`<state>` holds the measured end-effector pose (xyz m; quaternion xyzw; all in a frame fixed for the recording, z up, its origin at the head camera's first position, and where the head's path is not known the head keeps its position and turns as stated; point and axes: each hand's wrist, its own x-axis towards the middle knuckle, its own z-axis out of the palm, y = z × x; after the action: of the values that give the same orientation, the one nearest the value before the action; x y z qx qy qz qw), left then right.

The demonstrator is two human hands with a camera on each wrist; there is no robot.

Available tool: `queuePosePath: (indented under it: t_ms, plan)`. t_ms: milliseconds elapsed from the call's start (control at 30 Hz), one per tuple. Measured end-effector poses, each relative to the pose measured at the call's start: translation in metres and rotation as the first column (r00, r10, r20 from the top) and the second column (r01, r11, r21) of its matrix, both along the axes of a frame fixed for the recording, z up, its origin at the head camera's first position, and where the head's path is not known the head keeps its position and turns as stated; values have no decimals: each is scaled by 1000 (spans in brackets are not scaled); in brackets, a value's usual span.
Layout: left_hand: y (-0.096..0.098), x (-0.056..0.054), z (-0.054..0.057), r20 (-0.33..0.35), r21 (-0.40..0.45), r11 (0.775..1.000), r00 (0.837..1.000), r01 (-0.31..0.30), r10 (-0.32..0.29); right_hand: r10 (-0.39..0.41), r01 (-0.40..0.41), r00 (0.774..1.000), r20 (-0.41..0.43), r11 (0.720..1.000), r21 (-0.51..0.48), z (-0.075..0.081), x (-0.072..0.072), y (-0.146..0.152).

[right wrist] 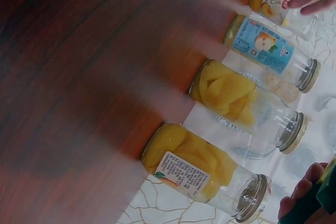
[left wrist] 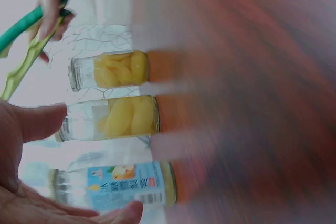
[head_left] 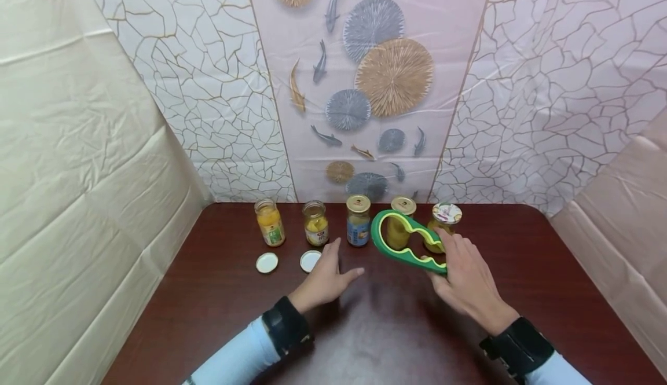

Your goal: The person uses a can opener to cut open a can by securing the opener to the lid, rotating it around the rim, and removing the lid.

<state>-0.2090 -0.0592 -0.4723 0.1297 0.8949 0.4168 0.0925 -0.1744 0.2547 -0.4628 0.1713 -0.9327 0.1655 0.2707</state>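
Here, a person's left hand (head_left: 326, 282), fingers and thumb spread wide, hovers in front and left of the blue-labelled glass jar (head_left: 358, 230), as the right hand (head_left: 469, 276) grips one end of a green-and-yellow jar opener (head_left: 376, 235), held in front and right of that jar. Two white lids (head_left: 267, 263) lie on the dark red tabletop (head_left: 396, 338), left of and nearer than that jar. Level with it stand two lidless jars (head_left: 270, 223) at left, a gold-lidded jar (right wrist: 226, 90) and a white-lidded jar (right wrist: 197, 161) at right; a fish-patterned backdrop (head_left: 307, 142) hangs behind it.
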Motion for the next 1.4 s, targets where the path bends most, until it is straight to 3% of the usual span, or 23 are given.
queuePosePath:
  t_ms: [100, 233, 400, 533, 733, 900, 1033, 1167, 1400]
  plan:
    - [12, -21, -2, 79, 116, 990, 994, -78, 69, 1, -1, 1000, -1, 1000, -1, -1, 0, 1]
    - [25, -52, -9, 155, 239, 954, 977, -179, 145, 1, -1, 1000, -10, 1000, 2, -1, 0, 1]
    - [36, -81, -18, 187, 328, 905, 958, -271, 219, -4, 4, 1000, 3, 1000, -8, -1, 0, 0]
    - [40, -93, -23, 188, 374, 877, 950, -302, 247, -6, 6, 1000, 16, 1000, -11, -1, 1, -1]
    - [40, -100, -30, 193, 401, 864, 950, -305, 246, -14, 15, 1000, 23, 1000, -7, -2, 1, -1]
    - [39, -99, -32, 195, 421, 861, 956, -285, 221, -18, 18, 1000, 24, 1000, -8, -4, 2, -1]
    - [37, -88, -34, 185, 434, 869, 967, -239, 174, -14, 14, 1000, 16, 1000, -28, -3, 3, -1]
    - [35, -69, -31, 157, 430, 887, 981, -170, 112, 0, 0, 1000, 15, 999, -39, 0, 4, -4]
    - [25, -26, -12, 101, 449, 893, 994, -13, -36, 31, -30, 999, 14, 999, -37, 12, 5, -14]
